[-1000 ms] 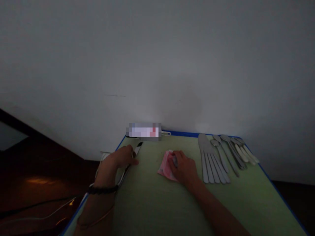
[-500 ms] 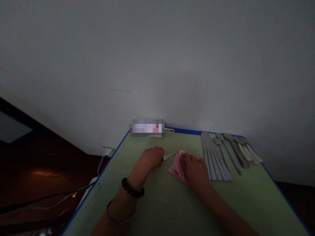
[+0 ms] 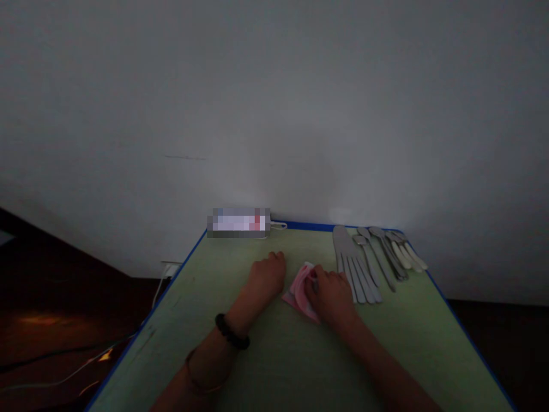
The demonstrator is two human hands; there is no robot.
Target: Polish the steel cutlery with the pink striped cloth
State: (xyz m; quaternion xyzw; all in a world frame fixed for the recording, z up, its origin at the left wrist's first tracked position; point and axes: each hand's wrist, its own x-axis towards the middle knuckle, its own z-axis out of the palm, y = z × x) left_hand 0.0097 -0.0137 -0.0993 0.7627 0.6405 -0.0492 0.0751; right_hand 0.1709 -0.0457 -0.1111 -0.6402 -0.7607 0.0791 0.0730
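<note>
Just left of the table's middle, my left hand (image 3: 266, 276) is a closed fist. Its fingers curl away from view, so what lies inside them is hidden; the knife blade that stuck out of it earlier does not show. My right hand (image 3: 332, 294) pinches a folded pink and white cloth (image 3: 300, 293) against the tabletop. A small grey patch shows by the right fingertips, too dim to make out. Close beyond that hand lies a row of table knives (image 3: 358, 280), side by side, their broad blades towards the wall.
Spoons (image 3: 375, 252) and several pieces of cutlery with pale handles (image 3: 407, 256) lie at the far right. A blurred-out white box (image 3: 238, 223) with a white loop stands at the back left edge. The green table (image 3: 283, 366) has blue edging and meets a wall; cables hang at left.
The blade between my left hand and the cloth has gone from sight. My left hand stays closed, and my right fingers have shifted on the cloth. The whole view has swung slightly right.
</note>
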